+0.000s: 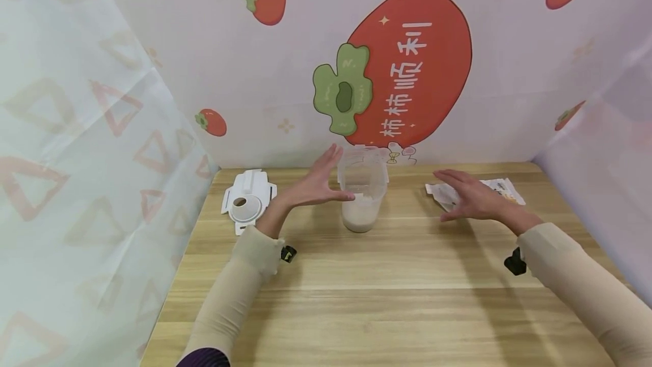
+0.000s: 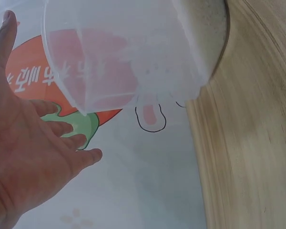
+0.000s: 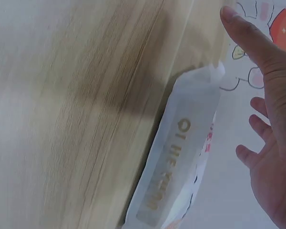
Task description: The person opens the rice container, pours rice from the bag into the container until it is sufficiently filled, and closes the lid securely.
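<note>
A clear plastic container (image 1: 374, 186) stands upright near the back of the table, with a pale layer of contents at its bottom. My left hand (image 1: 317, 183) is held beside its left side, thumb and fingers spread apart and nothing in the grasp. In the left wrist view, the container's wall (image 2: 133, 57) lies beyond the spread fingers. Over a white printed packet (image 1: 501, 187) at the back right hovers my right hand (image 1: 474, 197), also empty, its thumb apart from the fingers. The right wrist view shows gold lettering on this packet (image 3: 181, 148).
A white plastic lid (image 1: 249, 186) with side tabs and a round raised opening lies at the back left, close to my left forearm. Behind the wooden table (image 1: 367, 304) rises a printed backdrop (image 1: 285, 84), with pale sheets on both sides.
</note>
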### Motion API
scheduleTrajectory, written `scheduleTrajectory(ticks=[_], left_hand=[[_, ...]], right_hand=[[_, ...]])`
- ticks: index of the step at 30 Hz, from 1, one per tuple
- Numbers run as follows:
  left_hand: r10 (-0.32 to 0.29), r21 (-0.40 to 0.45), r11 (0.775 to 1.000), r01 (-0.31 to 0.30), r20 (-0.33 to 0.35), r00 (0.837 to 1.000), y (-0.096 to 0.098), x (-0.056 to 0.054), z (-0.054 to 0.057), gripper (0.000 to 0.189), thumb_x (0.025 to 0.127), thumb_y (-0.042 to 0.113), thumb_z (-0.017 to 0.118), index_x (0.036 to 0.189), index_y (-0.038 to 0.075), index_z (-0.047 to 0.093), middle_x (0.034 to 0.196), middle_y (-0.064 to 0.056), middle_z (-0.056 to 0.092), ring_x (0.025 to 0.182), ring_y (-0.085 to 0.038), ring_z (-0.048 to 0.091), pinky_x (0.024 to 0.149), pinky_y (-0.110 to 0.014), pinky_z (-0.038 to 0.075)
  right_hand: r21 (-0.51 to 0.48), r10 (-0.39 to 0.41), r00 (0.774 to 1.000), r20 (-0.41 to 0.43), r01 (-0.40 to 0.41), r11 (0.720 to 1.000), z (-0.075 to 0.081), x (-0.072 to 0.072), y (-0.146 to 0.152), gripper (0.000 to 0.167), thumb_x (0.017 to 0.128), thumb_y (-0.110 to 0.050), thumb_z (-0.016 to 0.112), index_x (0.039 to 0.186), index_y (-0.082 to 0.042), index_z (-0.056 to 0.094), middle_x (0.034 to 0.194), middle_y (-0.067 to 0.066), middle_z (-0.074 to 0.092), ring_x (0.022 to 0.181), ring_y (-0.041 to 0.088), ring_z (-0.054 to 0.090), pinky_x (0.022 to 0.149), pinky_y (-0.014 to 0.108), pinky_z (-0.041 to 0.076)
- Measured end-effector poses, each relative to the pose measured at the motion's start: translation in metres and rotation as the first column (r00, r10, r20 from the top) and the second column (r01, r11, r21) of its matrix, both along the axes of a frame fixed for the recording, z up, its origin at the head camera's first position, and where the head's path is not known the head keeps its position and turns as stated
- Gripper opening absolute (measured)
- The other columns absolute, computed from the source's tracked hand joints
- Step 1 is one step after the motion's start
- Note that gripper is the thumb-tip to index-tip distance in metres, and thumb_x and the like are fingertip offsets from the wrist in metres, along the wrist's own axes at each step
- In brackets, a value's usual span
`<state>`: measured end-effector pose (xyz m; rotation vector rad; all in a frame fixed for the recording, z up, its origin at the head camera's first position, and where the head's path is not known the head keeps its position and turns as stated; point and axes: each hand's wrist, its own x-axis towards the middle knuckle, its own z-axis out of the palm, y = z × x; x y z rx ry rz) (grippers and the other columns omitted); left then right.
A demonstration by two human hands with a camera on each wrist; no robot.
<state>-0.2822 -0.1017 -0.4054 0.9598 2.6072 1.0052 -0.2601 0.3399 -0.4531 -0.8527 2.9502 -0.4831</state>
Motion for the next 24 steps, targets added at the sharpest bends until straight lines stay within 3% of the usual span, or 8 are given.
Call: scheduleTrajectory(ticks=[12, 24], left_hand=[[0.013, -0.024, 1.0, -0.013, 0.017, 1.0, 0.011, -0.001, -0.01, 0.125, 0.087, 0.053, 0.083, 0.171, 0.01, 0.001, 0.179, -0.009, -0.011, 0.164, -0.023, -0.01, 0.132, -0.055, 0.011], [0.017, -0.042, 0.999, -0.017, 0.013, 1.0, 0.019, 0.0, -0.012, 0.127, 0.087, 0.054, 0.083, 0.171, 0.009, -0.002, 0.178, -0.012, -0.014, 0.164, -0.025, -0.01, 0.132, -0.054, 0.011]], right_hand=[[-0.005, 0.036, 0.993, -0.109, -0.037, 0.999, -0.004, -0.001, 0.037, 0.115, 0.061, -0.045, 0.102, 0.152, 0.001, 0.049, 0.153, 0.029, 0.05, 0.139, 0.055, 0.043, 0.107, 0.075, 0.037], [0.022, -0.062, 0.998, 0.019, 0.062, 0.998, -0.009, -0.001, 0.064, 0.119, 0.064, -0.052, 0.099, 0.161, -0.014, 0.041, 0.16, 0.027, 0.041, 0.145, 0.059, 0.031, 0.105, 0.087, 0.024]])
